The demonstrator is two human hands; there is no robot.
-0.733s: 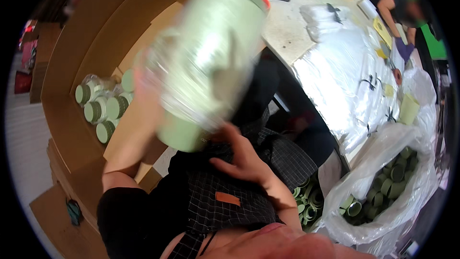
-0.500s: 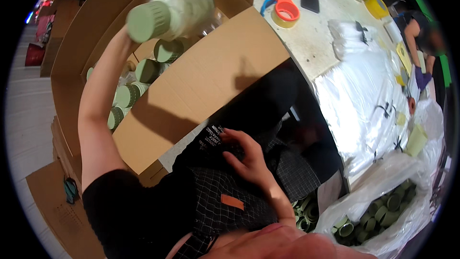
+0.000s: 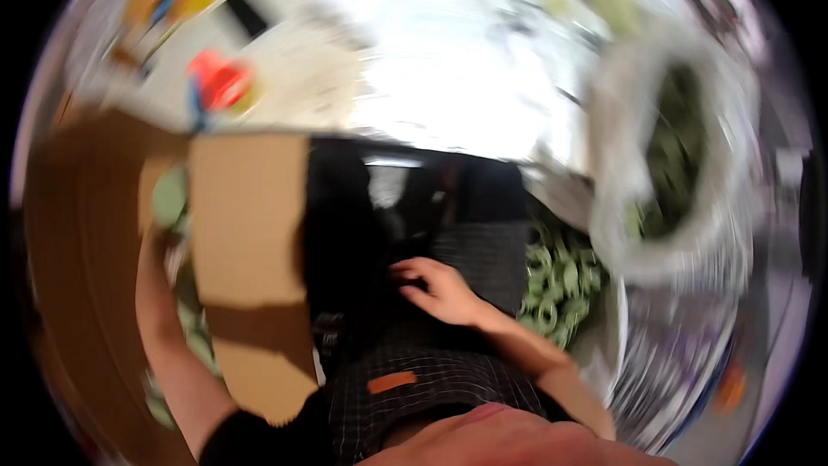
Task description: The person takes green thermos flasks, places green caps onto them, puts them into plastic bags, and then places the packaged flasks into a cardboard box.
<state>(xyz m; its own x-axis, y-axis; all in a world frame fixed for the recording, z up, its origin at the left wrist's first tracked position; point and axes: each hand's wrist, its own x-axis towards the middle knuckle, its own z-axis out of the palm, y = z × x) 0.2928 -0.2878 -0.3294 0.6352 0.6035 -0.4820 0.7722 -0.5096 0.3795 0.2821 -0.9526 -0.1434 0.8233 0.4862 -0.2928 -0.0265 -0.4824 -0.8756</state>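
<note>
My left hand (image 3: 159, 240) reaches down inside the open cardboard box (image 3: 250, 224), just below a round pale green lid (image 3: 170, 196). Its fingers are smeared and mostly hidden, so whether it grips the lidded container cannot be made out. More pale green containers (image 3: 197, 336) lie deeper in the box, partly covered by my forearm and the flap. Over my lap, my right hand (image 3: 438, 290) is open with nothing in it, its fingers loosely apart above the dark checked apron (image 3: 483, 263).
A work table (image 3: 302, 78) spans the far side, bearing an orange tape dispenser (image 3: 220, 80), a dark phone (image 3: 247, 14) and clear plastic bags (image 3: 457, 60). To the right are a plastic-lined bag (image 3: 617, 233) of dark green parts and a heap of green ring-shaped pieces (image 3: 561, 285).
My view has swung right. My left hand has gone from above the box, holding a plastic-wrapped container with a green lid, to down inside it. My right hand stays over my lap.
</note>
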